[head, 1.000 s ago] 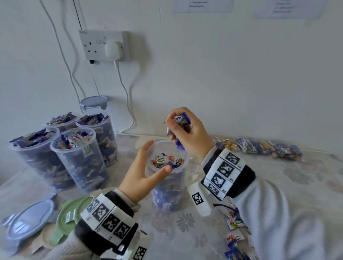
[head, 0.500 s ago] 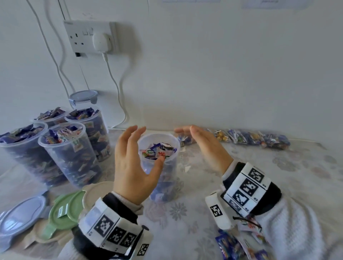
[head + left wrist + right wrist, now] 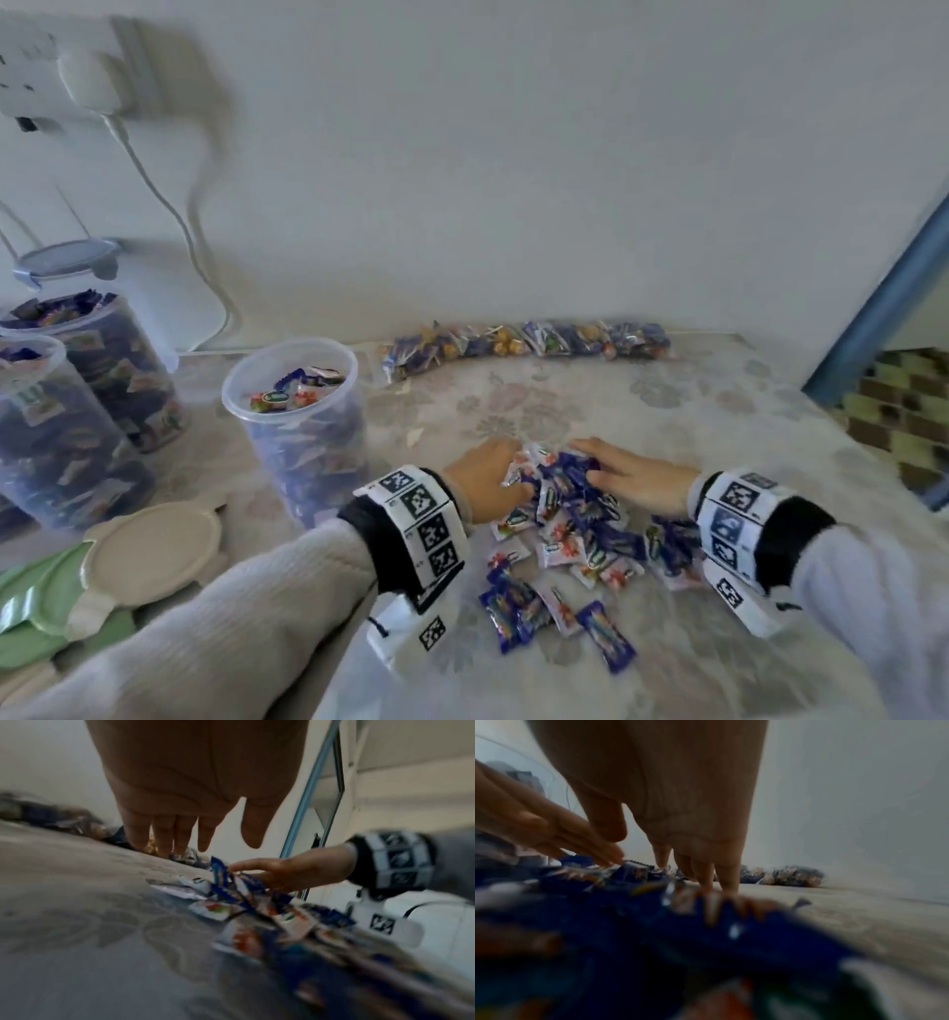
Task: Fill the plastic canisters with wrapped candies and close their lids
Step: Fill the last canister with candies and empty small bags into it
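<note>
Covering the table (image 3: 693,411) is a pale cloth printed with faded flowers, pushed up against a plain white wall (image 3: 513,154). On that wall at upper left sits a socket plate (image 3: 31,67) with a white plug (image 3: 90,85), its cable (image 3: 169,205) trailing down to the tabletop. At far right a blue door frame (image 3: 883,298) edges a patch of patterned floor. Both hands lie low on a heap of wrapped candies (image 3: 570,519) near the front edge: the left hand (image 3: 485,485) with straight fingers against the heap's left side, the right hand (image 3: 637,475) flat, fingers extended onto its right side; neither grips anything. An open canister (image 3: 303,426), nearly full, stands left of the heap, apart from both hands. 2 more filled canisters (image 3: 67,411) stand further left, with a lidded one (image 3: 67,259) behind them. Loose lids (image 3: 149,550), beige and green, lie at lower left. A row of bagged sweets (image 3: 524,344) runs along the wall.
</note>
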Tool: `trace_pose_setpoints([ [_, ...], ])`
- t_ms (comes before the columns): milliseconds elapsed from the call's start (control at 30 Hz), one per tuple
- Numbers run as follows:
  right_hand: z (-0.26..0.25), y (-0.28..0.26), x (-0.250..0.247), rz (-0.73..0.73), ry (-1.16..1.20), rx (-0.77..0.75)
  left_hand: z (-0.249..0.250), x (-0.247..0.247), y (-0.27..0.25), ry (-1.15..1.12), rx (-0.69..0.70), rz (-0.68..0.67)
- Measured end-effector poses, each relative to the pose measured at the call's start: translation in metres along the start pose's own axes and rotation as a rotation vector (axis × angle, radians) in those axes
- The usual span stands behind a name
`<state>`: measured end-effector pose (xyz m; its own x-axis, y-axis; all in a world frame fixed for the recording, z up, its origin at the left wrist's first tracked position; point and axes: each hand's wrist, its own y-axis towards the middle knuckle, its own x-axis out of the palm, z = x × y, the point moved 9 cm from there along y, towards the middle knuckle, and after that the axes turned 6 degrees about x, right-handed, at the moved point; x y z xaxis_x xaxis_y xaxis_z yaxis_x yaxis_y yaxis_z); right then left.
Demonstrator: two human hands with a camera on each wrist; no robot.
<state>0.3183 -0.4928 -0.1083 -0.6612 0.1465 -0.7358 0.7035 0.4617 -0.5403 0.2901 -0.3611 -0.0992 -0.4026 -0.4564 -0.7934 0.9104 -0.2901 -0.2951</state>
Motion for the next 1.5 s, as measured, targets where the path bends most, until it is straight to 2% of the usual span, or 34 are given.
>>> trace_pose_setpoints([
  [100, -0.008, 0.002, 0.01, -0.023, -0.122, -0.046, 0.004, 0.016, 0.02, 0.048, 0.03, -0.106],
  [200, -0.007, 0.0, 0.016, -0.032, -0.218, -0.071, 0.008, 0.036, 0.023, 0.092, 0.08, -0.134],
  [333, -0.01, -0.016, 0.024, 0.03, -0.307, -0.167, 0.004, 0.058, 0.0, 0.212, 0.009, -0.161],
  [400, -0.012, -0.026, 0.027, 0.08, -0.375, -0.206, 0.011, 0.065, -0.017, 0.27, 0.016, -0.129],
  [533, -0.015, -0.033, 0.035, 0.136, -0.516, -0.246, 0.021, 0.063, -0.034, 0.445, 0.032, 0.043],
  [600, -0.014, -0.029, 0.036, 0.15, -0.552, -0.24, 0.024, 0.065, -0.037, 0.503, 0.037, 0.066],
  [667, -0.015, -0.026, 0.035, 0.157, -0.572, -0.24, 0.023, 0.065, -0.04, 0.491, -0.041, 0.02],
  [700, -0.016, -0.024, 0.035, 0.158, -0.573, -0.241, 0.028, 0.057, -0.042, 0.505, -0.023, 0.097],
  [800, -0.017, -0.021, 0.034, 0.12, -0.536, -0.223, 0.028, 0.064, -0.037, 0.563, -0.02, 0.056],
  [967, -0.016, -0.014, 0.032, 0.078, -0.433, -0.192, 0.02, 0.059, -0.031, 0.604, -0.1, 0.125],
  [1067, -0.013, -0.011, 0.028, 0.079, -0.344, -0.164, 0.033, 0.045, -0.028, 0.586, -0.074, 0.185],
  [1200, -0.009, -0.01, 0.021, 0.109, -0.246, -0.137, 0.023, 0.051, -0.02, 0.551, -0.138, 0.061],
  [1367, -0.006, -0.018, 0.01, 0.157, -0.064, -0.128, 0.013, 0.044, -0.016, 0.464, -0.209, -0.008],
  [1500, -0.007, -0.024, -0.006, 0.231, 0.029, -0.108, 0.002, 0.038, -0.018, 0.344, -0.231, 0.013],
])
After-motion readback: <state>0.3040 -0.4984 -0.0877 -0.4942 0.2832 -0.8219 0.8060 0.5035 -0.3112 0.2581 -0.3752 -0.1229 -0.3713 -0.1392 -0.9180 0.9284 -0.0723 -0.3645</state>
